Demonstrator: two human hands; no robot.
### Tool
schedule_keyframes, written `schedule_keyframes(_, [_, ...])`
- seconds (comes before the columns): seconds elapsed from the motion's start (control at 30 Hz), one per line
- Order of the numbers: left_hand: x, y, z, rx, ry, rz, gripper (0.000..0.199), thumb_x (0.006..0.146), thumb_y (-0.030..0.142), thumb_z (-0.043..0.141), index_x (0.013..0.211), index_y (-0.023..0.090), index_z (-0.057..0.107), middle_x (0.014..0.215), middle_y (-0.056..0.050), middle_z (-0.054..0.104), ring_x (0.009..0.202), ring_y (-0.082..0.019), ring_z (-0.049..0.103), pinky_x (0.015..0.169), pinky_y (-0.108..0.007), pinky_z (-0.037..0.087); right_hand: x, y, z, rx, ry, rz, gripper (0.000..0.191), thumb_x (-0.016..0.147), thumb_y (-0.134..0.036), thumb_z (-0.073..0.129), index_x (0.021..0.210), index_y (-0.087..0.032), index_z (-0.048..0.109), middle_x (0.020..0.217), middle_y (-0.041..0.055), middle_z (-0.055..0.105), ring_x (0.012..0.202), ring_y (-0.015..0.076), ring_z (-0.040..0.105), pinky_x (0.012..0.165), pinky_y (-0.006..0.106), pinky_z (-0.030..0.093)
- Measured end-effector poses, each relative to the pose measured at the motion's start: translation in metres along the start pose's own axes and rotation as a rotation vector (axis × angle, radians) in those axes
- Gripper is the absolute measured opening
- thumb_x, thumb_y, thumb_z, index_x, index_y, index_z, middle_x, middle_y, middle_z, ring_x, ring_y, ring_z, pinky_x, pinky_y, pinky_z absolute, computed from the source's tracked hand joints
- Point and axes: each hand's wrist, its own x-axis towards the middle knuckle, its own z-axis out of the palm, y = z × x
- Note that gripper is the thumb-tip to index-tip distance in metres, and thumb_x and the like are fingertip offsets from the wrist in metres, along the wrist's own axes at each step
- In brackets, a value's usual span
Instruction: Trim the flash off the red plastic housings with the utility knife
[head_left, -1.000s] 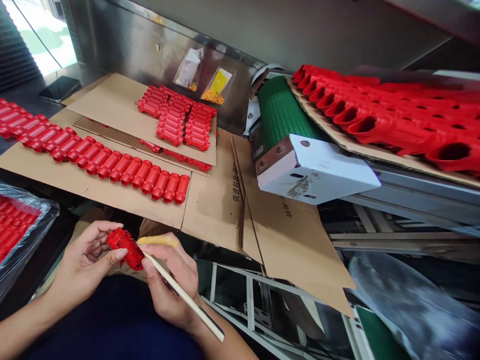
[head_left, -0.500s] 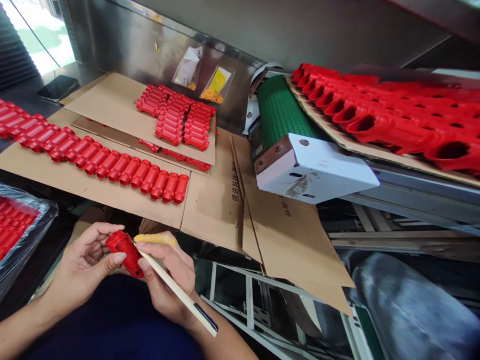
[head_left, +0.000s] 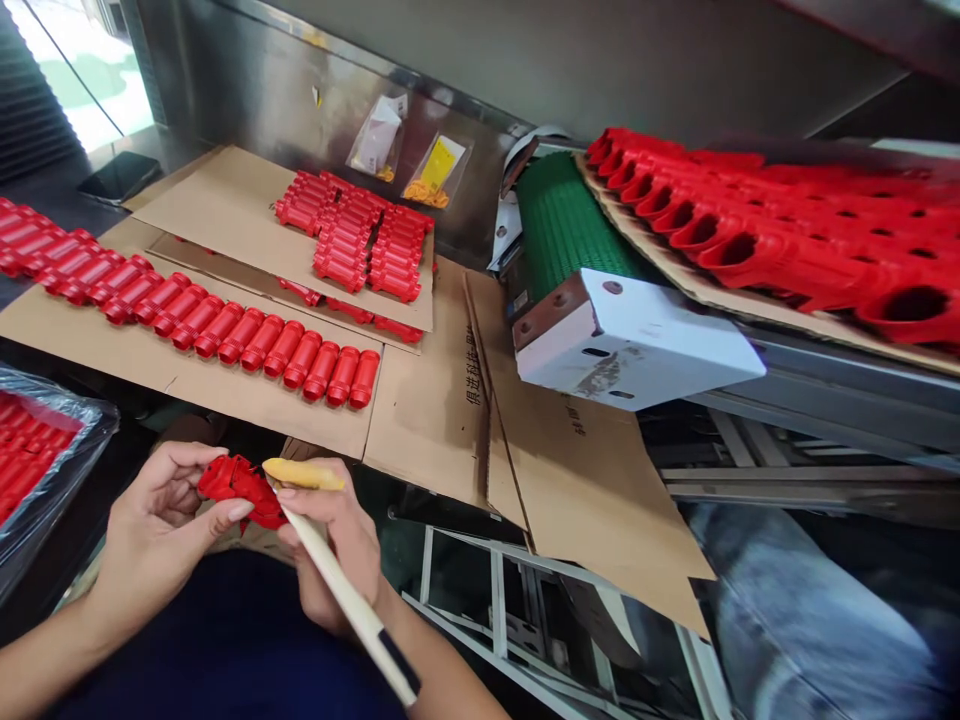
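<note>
My left hand (head_left: 161, 525) pinches a small red plastic tube-like part (head_left: 240, 485) between thumb and fingers, above my lap. The part lies tilted, and cut-outs show along its upper side. In my right hand (head_left: 337, 540) is a pen-like tool with a cream handle (head_left: 341, 580) and a black band near its back end. The tool's front end meets the right side of the red part; its very tip is too small to make out. A yellow finger cover (head_left: 304, 473) sits on one finger of my right hand.
Rows of red tubes (head_left: 304, 360) lie on cardboard (head_left: 420, 420) ahead. More stand on a stacked sheet (head_left: 202, 205) behind. At right, a green conveyor belt (head_left: 562, 220) has red parts (head_left: 795, 250) on top. A lined bin (head_left: 97, 415) sits left; somebody's jeans-clad leg (head_left: 810, 620) shows lower right.
The red part has turned in my left hand and now lies flatter. My right hand has shifted slightly left, and the tool's back end has swung down and left.
</note>
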Motion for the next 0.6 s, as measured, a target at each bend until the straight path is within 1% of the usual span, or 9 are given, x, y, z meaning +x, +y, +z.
schedule_keyframes(0.07, [0.003, -0.002, -0.004, -0.099, -0.032, -0.072, 0.039, 0.074, 0.029, 0.1, 0.108, 0.025, 0.081, 0.093, -0.003, 0.083, 0.075, -0.016, 0.079, 0.069, -0.019, 0.064, 0.0, -0.002, -0.005, 0.264, 0.038, 0.203, 0.018, 0.108, -0.028, 0.067, 0.125, -0.027, 0.071, 0.124, 0.0131, 0.079, 0.116, 0.0277, 0.075, 0.098, 0.048, 0.063])
schedule_keyframes(0.1, [0.004, -0.003, -0.006, -0.153, -0.06, -0.11, 0.04, 0.074, 0.03, 0.1, 0.109, 0.025, 0.082, 0.091, -0.003, 0.083, 0.075, -0.016, 0.078, 0.069, -0.019, 0.064, 0.0, -0.002, -0.007, 0.403, 0.057, 0.291, 0.015, 0.108, -0.032, 0.069, 0.121, -0.027, 0.073, 0.126, 0.0125, 0.079, 0.116, 0.0267, 0.076, 0.1, 0.047, 0.063])
schedule_keyframes(0.17, [0.006, -0.005, -0.006, -0.266, -0.108, -0.183, 0.041, 0.076, 0.032, 0.1, 0.113, 0.025, 0.083, 0.092, -0.005, 0.084, 0.079, -0.017, 0.079, 0.075, -0.02, 0.064, 0.001, -0.001, -0.009, 0.642, 0.091, 0.4, 0.014, 0.106, -0.037, 0.074, 0.116, -0.027, 0.076, 0.124, 0.0106, 0.081, 0.113, 0.0239, 0.078, 0.103, 0.044, 0.061])
schedule_keyframes(0.23, [0.007, -0.004, -0.004, -0.374, -0.151, -0.242, 0.041, 0.079, 0.034, 0.098, 0.115, 0.024, 0.083, 0.095, -0.008, 0.085, 0.084, -0.018, 0.079, 0.08, -0.023, 0.065, 0.002, 0.003, -0.01, 0.812, 0.107, 0.448, 0.016, 0.102, -0.04, 0.079, 0.111, -0.027, 0.076, 0.115, 0.0083, 0.083, 0.104, 0.0213, 0.079, 0.1, 0.041, 0.062])
schedule_keyframes(0.3, [0.006, 0.001, 0.0, -0.451, -0.179, -0.299, 0.041, 0.081, 0.035, 0.097, 0.118, 0.023, 0.083, 0.099, -0.01, 0.085, 0.084, -0.019, 0.079, 0.081, -0.024, 0.065, 0.003, 0.009, -0.01, 0.926, 0.106, 0.493, 0.022, 0.098, -0.044, 0.083, 0.106, -0.026, 0.075, 0.104, 0.0071, 0.084, 0.095, 0.0205, 0.079, 0.093, 0.038, 0.063])
schedule_keyframes(0.43, [0.004, 0.015, 0.007, -0.522, -0.201, -0.483, 0.048, 0.078, 0.039, 0.098, 0.121, 0.024, 0.083, 0.105, -0.009, 0.082, 0.084, -0.02, 0.078, 0.078, -0.027, 0.065, 0.006, 0.02, -0.009, 1.036, 0.063, 0.595, 0.038, 0.089, -0.054, 0.09, 0.095, -0.024, 0.067, 0.092, 0.0065, 0.081, 0.078, 0.0192, 0.074, 0.08, 0.037, 0.063])
schedule_keyframes(0.53, [0.005, 0.023, 0.01, -0.555, -0.251, -0.585, 0.054, 0.072, 0.041, 0.101, 0.121, 0.023, 0.084, 0.102, -0.009, 0.081, 0.078, -0.017, 0.074, 0.071, -0.024, 0.061, 0.007, 0.024, -0.006, 1.136, 0.012, 0.615, 0.045, 0.084, -0.054, 0.093, 0.089, -0.024, 0.06, 0.078, 0.003, 0.075, 0.066, 0.0162, 0.066, 0.064, 0.03, 0.057])
schedule_keyframes(0.6, [0.006, 0.026, 0.011, -0.57, -0.261, -0.626, 0.058, 0.068, 0.041, 0.104, 0.12, 0.023, 0.085, 0.099, -0.008, 0.08, 0.072, -0.015, 0.07, 0.065, -0.022, 0.059, 0.007, 0.023, -0.006, 1.209, -0.04, 0.592, 0.047, 0.084, -0.054, 0.091, 0.085, -0.025, 0.055, 0.07, 0.0005, 0.07, 0.059, 0.0148, 0.059, 0.054, 0.025, 0.051])
